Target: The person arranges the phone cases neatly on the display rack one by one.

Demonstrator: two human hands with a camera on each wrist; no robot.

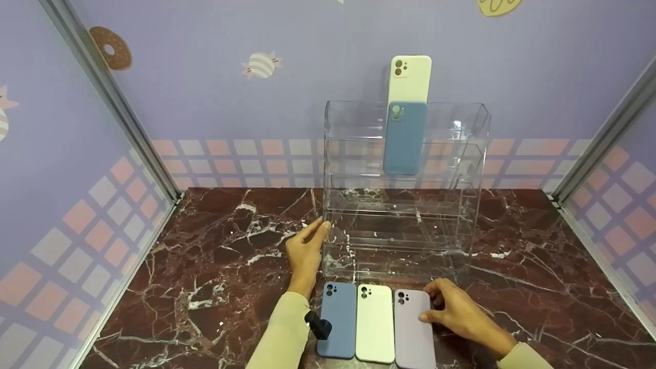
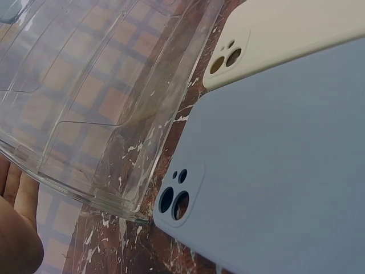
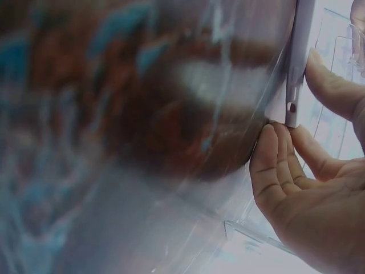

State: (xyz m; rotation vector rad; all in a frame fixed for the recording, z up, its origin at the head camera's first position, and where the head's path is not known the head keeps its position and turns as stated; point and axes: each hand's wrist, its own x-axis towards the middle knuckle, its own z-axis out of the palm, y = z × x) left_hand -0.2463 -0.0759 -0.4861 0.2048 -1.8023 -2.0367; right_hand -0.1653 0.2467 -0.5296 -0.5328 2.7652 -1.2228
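My left hand [image 1: 306, 251] rests at the left side of a clear tiered display rack [image 1: 405, 225], its fingers fairly straight against the side panel. In the left wrist view that hand [image 2: 17, 214] shows just outside the panel. My right hand [image 1: 453, 310] pinches the lavender phone case [image 1: 414, 328] at its upper right edge, thumb on the back face. Seen edge-on in the right wrist view, the case [image 3: 296, 68] lies between thumb and fingers [image 3: 265, 154]. Left of it lie a cream phone case [image 1: 375, 323] and a blue phone case [image 1: 341, 312], camera cutouts toward the rack.
Another cream case [image 1: 410, 77] stands upright in the rack's top tier, with a lighter blue case [image 1: 405, 141] in front of it one tier lower. The marble-patterned table [image 1: 230, 287] is bounded by a patterned back wall [image 1: 205, 92] and side panels. A black clip [image 1: 319, 326] sits at my left wrist.
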